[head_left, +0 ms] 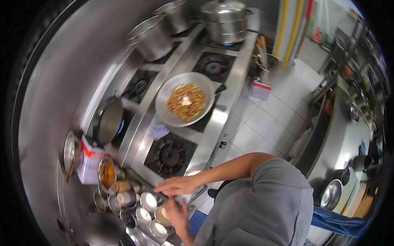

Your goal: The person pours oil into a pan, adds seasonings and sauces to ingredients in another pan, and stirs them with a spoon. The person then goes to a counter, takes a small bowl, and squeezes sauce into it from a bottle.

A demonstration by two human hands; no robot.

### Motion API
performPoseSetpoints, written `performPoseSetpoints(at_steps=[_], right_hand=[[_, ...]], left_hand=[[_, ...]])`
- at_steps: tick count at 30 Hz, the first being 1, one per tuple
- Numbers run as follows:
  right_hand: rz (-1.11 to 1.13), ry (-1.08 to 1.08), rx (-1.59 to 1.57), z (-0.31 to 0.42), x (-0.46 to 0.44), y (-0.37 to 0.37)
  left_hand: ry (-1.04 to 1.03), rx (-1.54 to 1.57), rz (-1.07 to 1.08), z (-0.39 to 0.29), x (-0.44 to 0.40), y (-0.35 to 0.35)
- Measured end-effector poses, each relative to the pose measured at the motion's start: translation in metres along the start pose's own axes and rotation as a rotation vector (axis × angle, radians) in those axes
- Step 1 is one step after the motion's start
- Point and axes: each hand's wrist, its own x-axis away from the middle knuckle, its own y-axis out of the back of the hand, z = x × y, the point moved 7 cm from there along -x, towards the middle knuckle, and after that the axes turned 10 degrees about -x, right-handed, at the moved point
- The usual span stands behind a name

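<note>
My right hand reaches out flat over the near corner of the stove, its fingers stretched and nothing seen in it. Just below it, my left hand is raised beside the seasoning containers, with its fingers apart and no object visible in them. Close to both hands stand a container of white powder, two more white-filled ones and one with beige contents. A wide wok on the stove holds browned chopped food with a small white heap in its middle.
A bare burner lies between my hands and the wok. A dark pan sits over a blue flame. Large pots stand at the far end. A purple cloth lies by the wok; a counter runs along the right.
</note>
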Motion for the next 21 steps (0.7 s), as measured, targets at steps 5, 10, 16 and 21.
performPoseSetpoints(at_steps=[5, 10, 16, 21], right_hand=[[-0.39, -0.753, -0.339, -0.057, 0.254, 0.158], [-1.079, -1.097, 0.37, 0.043, 0.516, 0.325], [-1.572, -1.02, 0.478, 0.091, 0.674, 0.429], [-1.633, -0.882, 0.208, 0.024, 0.681, 0.54]], left_hand=[[-0.206, 0.513, 0.397, -0.203, -0.096, -0.113], [-0.553, 0.426, 0.269, -0.34, -0.196, -0.152], [-0.719, 0.332, 0.502, -0.452, -0.247, -0.251], [-0.769, 0.356, 0.685, -0.545, -0.287, -0.331]])
